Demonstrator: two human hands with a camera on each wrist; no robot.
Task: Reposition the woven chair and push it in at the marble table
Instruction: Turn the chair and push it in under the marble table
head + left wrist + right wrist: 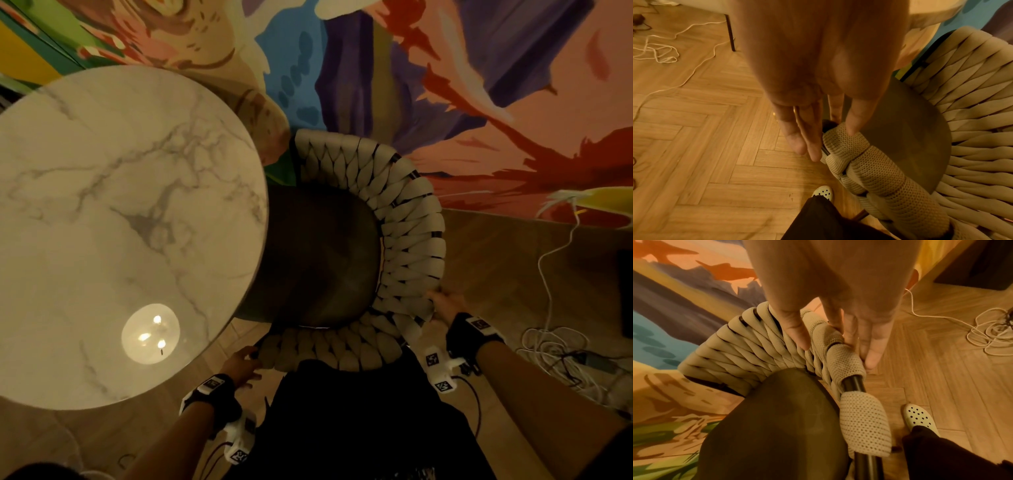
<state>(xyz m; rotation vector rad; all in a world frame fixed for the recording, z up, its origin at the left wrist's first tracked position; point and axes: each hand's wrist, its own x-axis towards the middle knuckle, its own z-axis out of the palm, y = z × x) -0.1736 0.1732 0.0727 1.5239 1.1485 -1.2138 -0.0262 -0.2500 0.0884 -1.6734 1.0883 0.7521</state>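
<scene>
The woven chair has a beige rope back curving round a dark seat. The seat's front lies under the edge of the round marble table. My left hand is at the left end of the woven rim. Its thumb touches the rim's top and its straight fingers lie along the outside. My right hand straddles the rim on the right side, thumb inside and straight fingers outside.
A painted mural wall stands close behind the chair and table. White cables lie coiled on the wooden floor at right, with more cord left of the table leg. My feet in white clogs stand just behind the chair.
</scene>
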